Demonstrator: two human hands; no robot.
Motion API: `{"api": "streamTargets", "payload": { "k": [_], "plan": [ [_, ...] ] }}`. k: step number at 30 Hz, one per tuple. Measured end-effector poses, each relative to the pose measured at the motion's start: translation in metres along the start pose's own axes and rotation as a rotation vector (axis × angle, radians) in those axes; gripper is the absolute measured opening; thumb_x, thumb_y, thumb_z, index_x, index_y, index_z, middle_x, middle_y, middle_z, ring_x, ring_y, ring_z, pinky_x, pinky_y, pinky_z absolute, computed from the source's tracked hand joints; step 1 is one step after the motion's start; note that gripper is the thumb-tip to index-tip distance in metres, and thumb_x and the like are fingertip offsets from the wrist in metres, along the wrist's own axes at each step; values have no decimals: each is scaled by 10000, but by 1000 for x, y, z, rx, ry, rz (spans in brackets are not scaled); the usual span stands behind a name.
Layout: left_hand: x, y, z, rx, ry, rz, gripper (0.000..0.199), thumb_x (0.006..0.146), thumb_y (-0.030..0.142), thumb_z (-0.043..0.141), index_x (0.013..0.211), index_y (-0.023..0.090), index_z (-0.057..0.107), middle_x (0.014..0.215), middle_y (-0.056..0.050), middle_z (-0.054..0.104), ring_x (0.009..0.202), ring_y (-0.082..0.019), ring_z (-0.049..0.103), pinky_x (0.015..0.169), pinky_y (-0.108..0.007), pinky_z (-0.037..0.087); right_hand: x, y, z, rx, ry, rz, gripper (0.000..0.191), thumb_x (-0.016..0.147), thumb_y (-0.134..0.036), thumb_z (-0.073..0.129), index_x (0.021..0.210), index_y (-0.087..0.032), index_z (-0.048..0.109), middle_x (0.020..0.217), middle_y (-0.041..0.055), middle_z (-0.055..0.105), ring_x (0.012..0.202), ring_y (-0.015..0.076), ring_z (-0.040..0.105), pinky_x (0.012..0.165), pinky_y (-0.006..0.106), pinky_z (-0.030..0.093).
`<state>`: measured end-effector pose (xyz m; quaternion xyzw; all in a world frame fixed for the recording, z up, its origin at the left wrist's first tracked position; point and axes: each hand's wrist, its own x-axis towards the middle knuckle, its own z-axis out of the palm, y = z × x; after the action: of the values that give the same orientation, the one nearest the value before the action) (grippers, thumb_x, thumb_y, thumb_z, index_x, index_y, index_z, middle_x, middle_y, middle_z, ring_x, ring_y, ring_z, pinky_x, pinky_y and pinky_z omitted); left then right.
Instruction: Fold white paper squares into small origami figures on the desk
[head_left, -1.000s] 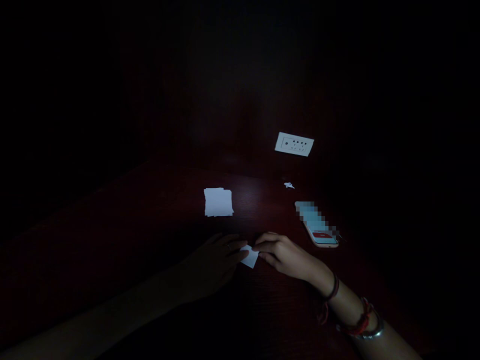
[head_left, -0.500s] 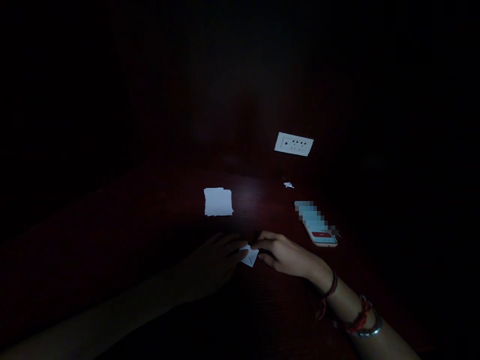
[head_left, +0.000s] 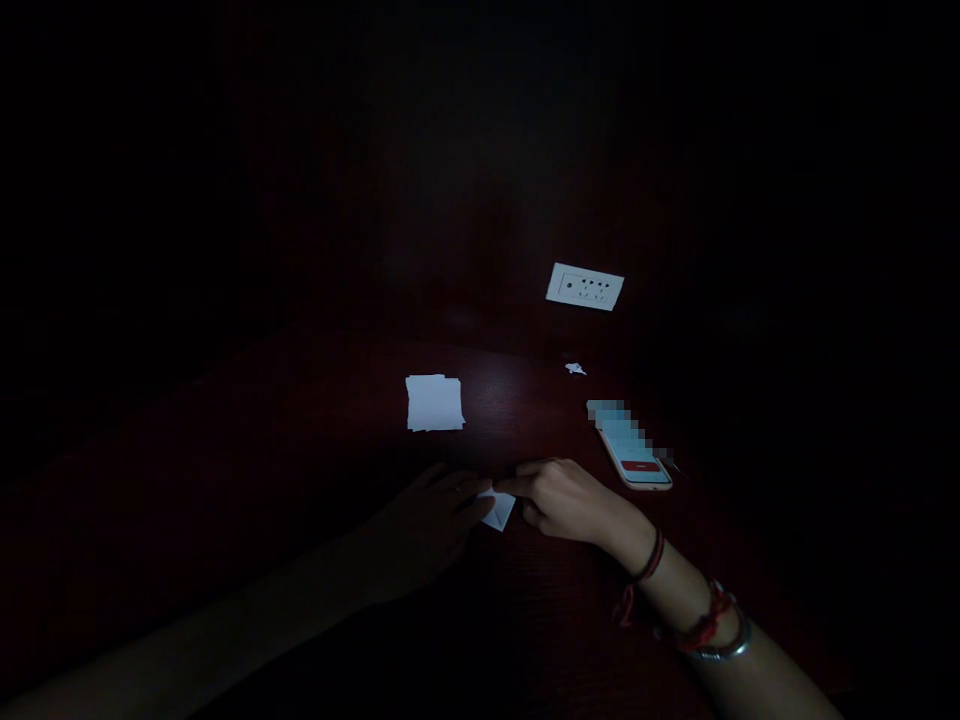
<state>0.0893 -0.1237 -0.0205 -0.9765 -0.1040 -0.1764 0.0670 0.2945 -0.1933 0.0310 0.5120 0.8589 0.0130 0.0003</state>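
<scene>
A small white folded paper (head_left: 499, 511) lies on the dark red table, turned like a diamond. My left hand (head_left: 439, 515), dim in shadow and wearing a ring, holds the paper's left corner between thumb and index finger. From the right, my right hand (head_left: 559, 500) touches the paper's top edge with an outstretched index finger; its other fingers are bent. Beyond my left hand lies a stack of white paper squares (head_left: 435, 403), its edges uneven.
To the right a phone (head_left: 634, 450) with a lit screen lies on the table (head_left: 510, 400). Behind it is a small crumpled white scrap (head_left: 575, 369). A white socket panel (head_left: 585, 287) is farther back. The surroundings are very dark.
My right hand has shifted slightly left and up, its index finger now farther along the paper's top edge. My left hand stays on the paper. The whole view has shifted slightly.
</scene>
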Motion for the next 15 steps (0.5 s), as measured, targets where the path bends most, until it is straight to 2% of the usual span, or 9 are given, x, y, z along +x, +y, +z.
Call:
{"api": "streamTargets", "payload": {
  "k": [15],
  "plan": [
    [-3,-1,2,-8,-56,-38,432,788,132,406,1211,216,379,1287,-32,376,1141,-224,353,943,-413,233,-8,1,-3,-10,-20,18,380,738,-94,426,1071,-230,548,923,44,603,814,159,560,640,238,380]
  ]
}}
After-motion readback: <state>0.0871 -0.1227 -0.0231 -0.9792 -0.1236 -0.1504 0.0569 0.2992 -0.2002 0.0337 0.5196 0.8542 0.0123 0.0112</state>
